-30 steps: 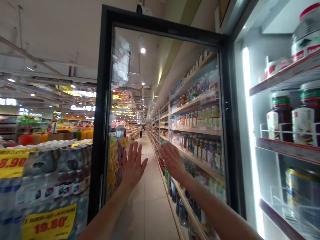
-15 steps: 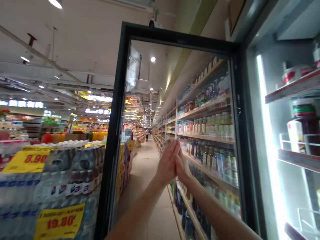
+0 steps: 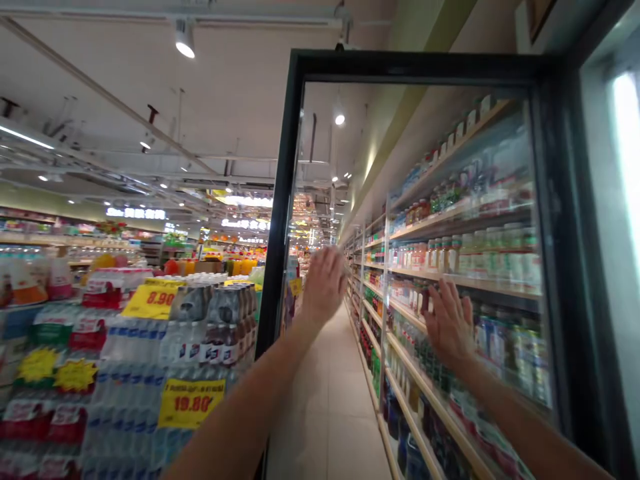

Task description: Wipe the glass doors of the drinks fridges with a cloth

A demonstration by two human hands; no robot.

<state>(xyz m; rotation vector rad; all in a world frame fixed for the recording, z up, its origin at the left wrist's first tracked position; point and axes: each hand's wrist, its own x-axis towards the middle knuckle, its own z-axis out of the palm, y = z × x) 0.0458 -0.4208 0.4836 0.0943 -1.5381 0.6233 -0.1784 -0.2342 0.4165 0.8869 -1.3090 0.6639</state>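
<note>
An opened glass door (image 3: 286, 207) with a dark frame stands before me, and shelves show through its pane. My left hand (image 3: 323, 283) is raised in front of the pane near its left side, fingers up and palm toward the glass. It looks flat and a little blurred; whether anything thin lies under it is hidden. Further right, my right hand (image 3: 450, 320) is lifted with fingers spread, holding nothing I can see. I cannot tell whether either palm touches the glass.
Stacked bottle packs (image 3: 210, 333) stand on the left, with yellow price signs (image 3: 191, 403) on them. Shelves of bottled drinks (image 3: 465, 257) run along the right behind the glass. A pale aisle floor (image 3: 327, 400) lies between. The lit cooler opening (image 3: 627, 133) is at far right.
My hands were pressed together in front of the pane; now they are apart, left hand to the left and right hand to the right. The view has swung left.
</note>
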